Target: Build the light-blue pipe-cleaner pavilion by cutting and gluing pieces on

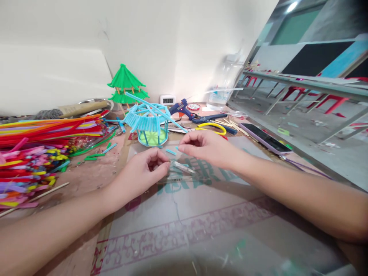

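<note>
My left hand (146, 168) rests on the clear mat (201, 214) with its fingers pinched on a small clear, shiny strip (182, 166). My right hand (205, 147) hovers just right of it, thumb and forefinger pinched near a tiny blue straw piece (177, 148); I cannot tell if they grip it. Another short blue straw piece (170, 151) lies between the hands. Just beyond them stands a small light-blue straw pavilion (148, 124) with a green base.
A big pile of coloured straws (37, 149) fills the left. A green straw pagoda (126, 84) stands at the back. A blue glue gun (184, 109), yellow-handled pliers (214, 128), wooden sticks and a phone (264, 138) lie to the right.
</note>
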Demonstrator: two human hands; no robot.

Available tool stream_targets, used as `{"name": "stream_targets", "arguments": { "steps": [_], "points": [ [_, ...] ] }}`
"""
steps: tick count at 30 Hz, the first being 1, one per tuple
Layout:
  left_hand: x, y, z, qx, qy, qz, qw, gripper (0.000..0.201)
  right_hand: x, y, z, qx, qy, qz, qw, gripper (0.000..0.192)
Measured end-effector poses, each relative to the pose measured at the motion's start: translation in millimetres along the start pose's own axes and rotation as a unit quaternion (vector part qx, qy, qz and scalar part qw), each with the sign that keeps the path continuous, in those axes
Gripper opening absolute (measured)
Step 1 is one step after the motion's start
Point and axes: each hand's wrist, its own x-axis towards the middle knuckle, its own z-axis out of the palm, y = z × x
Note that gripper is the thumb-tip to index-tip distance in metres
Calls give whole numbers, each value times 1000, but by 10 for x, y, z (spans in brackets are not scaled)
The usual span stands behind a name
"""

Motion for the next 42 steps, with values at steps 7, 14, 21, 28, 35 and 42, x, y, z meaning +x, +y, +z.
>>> {"name": "stream_targets", "arguments": {
  "steps": [7,14,21,28,35,42],
  "points": [
    [11,-13,-9,-6,-7,0,1000,9,-65,14,166,76,-58,68,993,25],
    [2,-21,-8,-15,-8,2,1000,10,-46,41,142,64,-67,64,994,24],
    [9,-43,-9,-16,-7,7,1000,11,-38,30,144,66,-71,66,993,22],
    [8,-37,-8,-10,-7,11,1000,9,-29,32,149,79,-71,76,991,22],
    [21,-32,-14,1,-4,15,1000,9,-27,14,152,92,-71,81,990,17],
    [6,-23,-11,7,-4,15,1000,10,-17,92,129,101,-85,62,989,19]
  ]
}}
